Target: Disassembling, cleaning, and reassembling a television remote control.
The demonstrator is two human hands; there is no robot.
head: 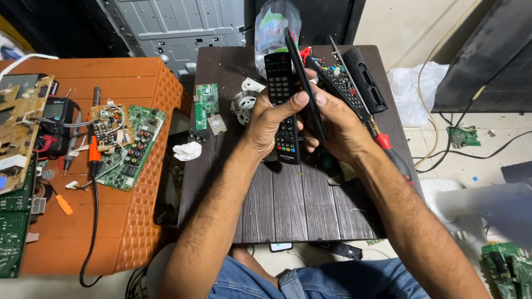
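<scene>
The left hand (272, 119) is wrapped around a long black plastic remote control with rows of small buttons (281, 105), fingers closed on its left edge and the thumb pressed across its front. The remote stands nearly upright above the dark wood-grain table top (293, 205), button face toward the camera.

The right hand (339, 128) is closed on a thin black plastic back cover (303, 83), which sits edge-on just beside the remote's right side and touches it near the thumbs. Whether cover and remote are joined cannot be told.

Behind the hands, on the far part of the table:
- a second black remote control lying open with its buttons exposed (338, 80)
- a black elongated remote shell (366, 80)
- a red-handled screwdriver (388, 147), partly under the right wrist
- a small green circuit board (206, 105)
- a clear plastic bag (275, 27)

To the left, an orange plastic stool (138, 221) carries a larger green circuit board with coloured connectors (133, 147) and an orange-handled soldering iron (94, 149)
</scene>
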